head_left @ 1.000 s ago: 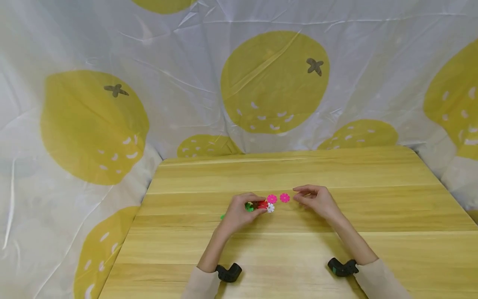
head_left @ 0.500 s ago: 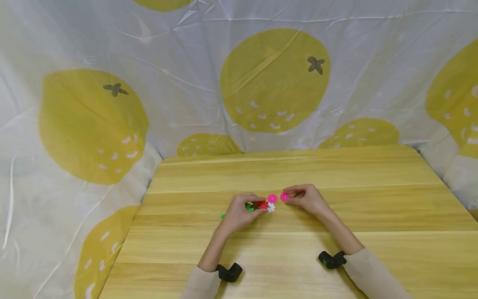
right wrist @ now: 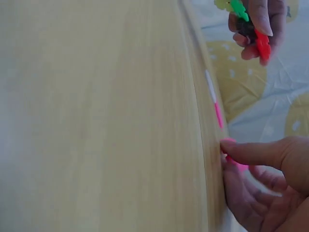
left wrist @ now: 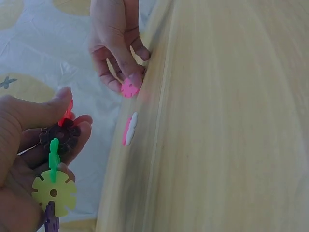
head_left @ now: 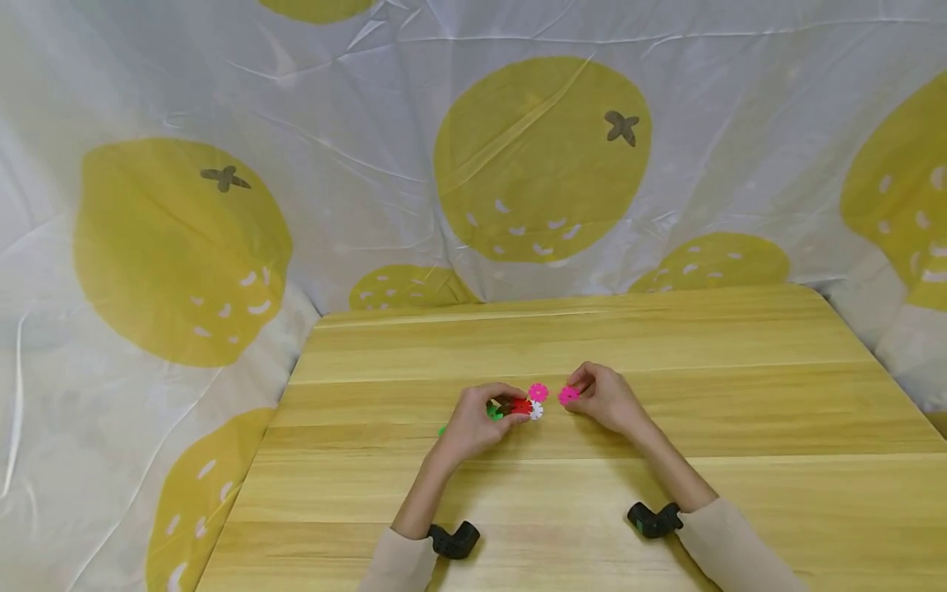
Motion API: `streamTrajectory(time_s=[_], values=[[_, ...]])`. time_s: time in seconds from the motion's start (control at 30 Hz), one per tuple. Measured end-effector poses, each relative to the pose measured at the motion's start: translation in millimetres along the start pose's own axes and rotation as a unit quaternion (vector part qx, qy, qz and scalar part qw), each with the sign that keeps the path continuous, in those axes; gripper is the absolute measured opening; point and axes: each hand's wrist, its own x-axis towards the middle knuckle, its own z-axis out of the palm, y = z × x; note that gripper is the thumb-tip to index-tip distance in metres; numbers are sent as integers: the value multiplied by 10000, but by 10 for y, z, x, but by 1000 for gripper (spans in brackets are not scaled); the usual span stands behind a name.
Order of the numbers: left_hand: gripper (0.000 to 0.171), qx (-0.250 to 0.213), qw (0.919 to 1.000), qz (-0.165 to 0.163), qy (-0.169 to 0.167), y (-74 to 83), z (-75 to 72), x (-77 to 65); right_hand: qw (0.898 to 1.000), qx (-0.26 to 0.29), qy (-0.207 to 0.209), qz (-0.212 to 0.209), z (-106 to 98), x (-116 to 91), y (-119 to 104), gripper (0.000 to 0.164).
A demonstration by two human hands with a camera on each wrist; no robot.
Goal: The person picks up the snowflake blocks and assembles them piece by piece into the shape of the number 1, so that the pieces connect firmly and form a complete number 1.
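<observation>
My left hand (head_left: 468,421) grips a chain of slotted plastic snowflake discs. In the left wrist view the chain runs from a red disc (left wrist: 65,114) at the fingertips through dark brown and green ones to a yellow disc (left wrist: 54,192) and a purple one (left wrist: 51,220). Thumb and fingers of my right hand (head_left: 608,401) pinch a bright pink snowflake disc (head_left: 568,395), seen face-on in the left wrist view. Between the hands a second pink disc (head_left: 538,391) and a white disc (head_left: 537,410) lie flat on the table, side by side, just beyond the red disc.
The wooden table (head_left: 414,501) has rounded far corners. Behind it and at its sides hangs a pale cloth (head_left: 355,164) printed with lemons. Each wrist carries a black camera, the left one (head_left: 455,540) and the right one (head_left: 654,520) low over the table.
My right hand has come in leftward and taken hold of one pink disc, which is now shifted slightly right and tilted. The left hand with its chain has stayed in place.
</observation>
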Motion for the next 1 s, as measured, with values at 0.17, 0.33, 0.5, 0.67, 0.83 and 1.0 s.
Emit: streamTrajectory(time_s=[0.17, 0.33, 0.5, 0.67, 0.83, 1.0], values=[[22, -73, 10000, 25, -44, 26, 4, -3, 9943, 920, -499, -218, -53, -98, 50, 14], [23, -207, 9997, 51, -106, 52, 3, -5, 9762, 1939, -917, -313, -88, -185, 98, 24], [23, -274, 9994, 70, -178, 53, 6, -2, 9706, 2186, -889, -476, -78, -255, 39, 28], [23, -265, 9992, 80, -287, 45, 4, -10, 9730, 2110, -727, -595, -19, -286, -40, 23], [24, -307, 9985, 168, -411, 58, 5, -16, 9756, 2033, -525, -645, 25, -312, -90, 21], [24, -317, 9981, 227, -477, 71, 12, -20, 9776, 1888, -439, -817, 49, -342, -131, 21]])
